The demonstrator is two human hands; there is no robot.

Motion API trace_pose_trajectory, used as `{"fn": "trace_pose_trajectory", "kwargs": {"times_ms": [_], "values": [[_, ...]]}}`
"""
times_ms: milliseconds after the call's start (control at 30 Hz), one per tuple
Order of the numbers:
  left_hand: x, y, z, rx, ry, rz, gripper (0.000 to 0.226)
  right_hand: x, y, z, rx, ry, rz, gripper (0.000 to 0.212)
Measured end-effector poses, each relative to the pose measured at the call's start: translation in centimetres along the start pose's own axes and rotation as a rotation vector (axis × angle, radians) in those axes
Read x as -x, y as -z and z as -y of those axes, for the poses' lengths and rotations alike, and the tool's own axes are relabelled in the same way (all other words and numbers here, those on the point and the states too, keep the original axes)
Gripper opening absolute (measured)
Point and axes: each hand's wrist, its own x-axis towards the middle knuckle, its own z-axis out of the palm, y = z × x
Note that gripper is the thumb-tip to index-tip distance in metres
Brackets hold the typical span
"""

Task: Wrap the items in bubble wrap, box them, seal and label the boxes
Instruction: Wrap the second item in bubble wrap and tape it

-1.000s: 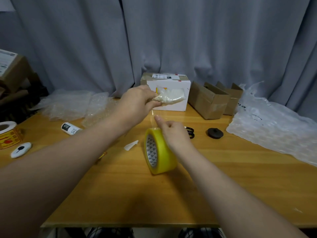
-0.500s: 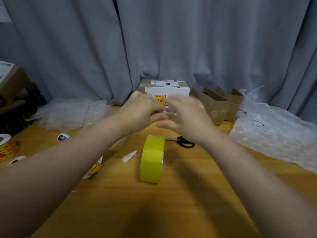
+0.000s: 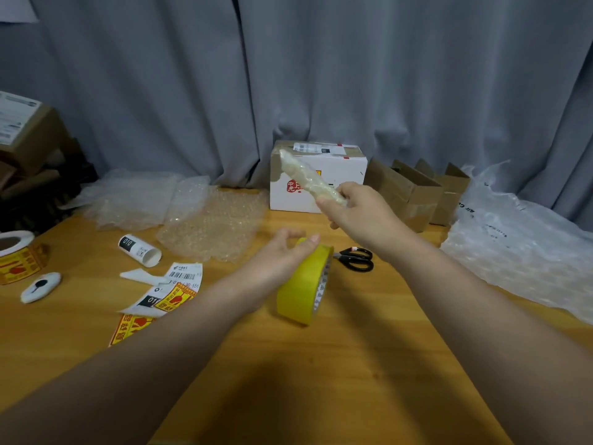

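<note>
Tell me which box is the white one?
The white box at the back centre, with labels on it; the open boxes beside it are plain brown cardboard.

Yellow tape roll (image 3: 303,285), black-handled scissors (image 3: 356,259), grey curtain (image 3: 321,75), white box (image 3: 321,178) with red stamp, orange-brown wooden worktop (image 3: 353,364).

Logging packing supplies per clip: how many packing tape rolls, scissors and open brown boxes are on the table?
Packing tape rolls: 1
Scissors: 1
Open brown boxes: 2
Total: 4
</note>
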Motion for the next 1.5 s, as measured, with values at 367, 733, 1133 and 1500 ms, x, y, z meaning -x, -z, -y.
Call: {"fn": "trace_pose_trajectory", "kwargs": {"times_ms": [367,733,1133,1500], "values": [[-2.3,1.5,-4.3,-0.852,-0.219,-0.09,0.033,2.8,-2.3,-3.1,-0.523,-0.509,-0.108,0.023],[-4.2,1.7,-5.8,-1.688,-0.493,0.152,0.029,3.7,-5.5,-6.0,-0.289,-0.625,0.092,0.031],[-5.0,3.3,-7.6,-2.21,-0.661,0.192,0.024,0.4,-4.9,-9.5,0.573,-0.298,0.301,0.038],[-4.6,3.0,-7.0,-2.249,-0.718,0.248,0.022,1.5,-3.0,-8.6,0.56,-0.429,0.407,0.023]]}}
